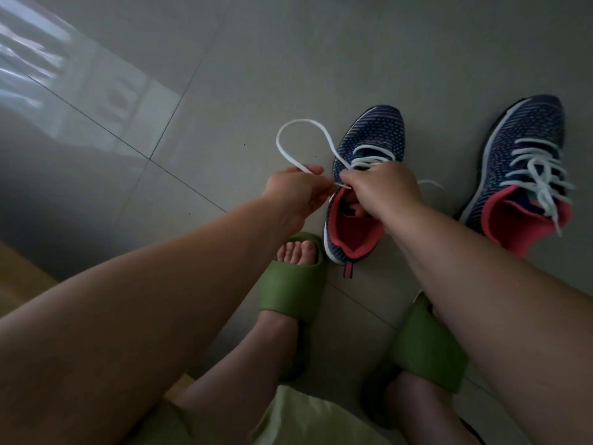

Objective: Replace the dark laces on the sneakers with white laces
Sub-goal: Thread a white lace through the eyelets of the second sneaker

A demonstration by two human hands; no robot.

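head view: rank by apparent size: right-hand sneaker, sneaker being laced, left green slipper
1. Left green slipper, but nearer the camera.
2-3. Sneaker being laced and right-hand sneaker: look alike; hands cover part of the first, so unranked.

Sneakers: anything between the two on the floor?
Head view: mostly bare tile floor between left sneaker and right sneaker; only a loose white lace end crosses it.

Two sneakers sit on the floor (pixel 224 75) ahead of your feet — the near sneaker (pixel 362 187) under your hands, the other sneaker (pixel 519 175) to its right. Your left slipper (pixel 292 284) lies just behind the near sneaker's heel — your right slipper (pixel 426 345) further right.
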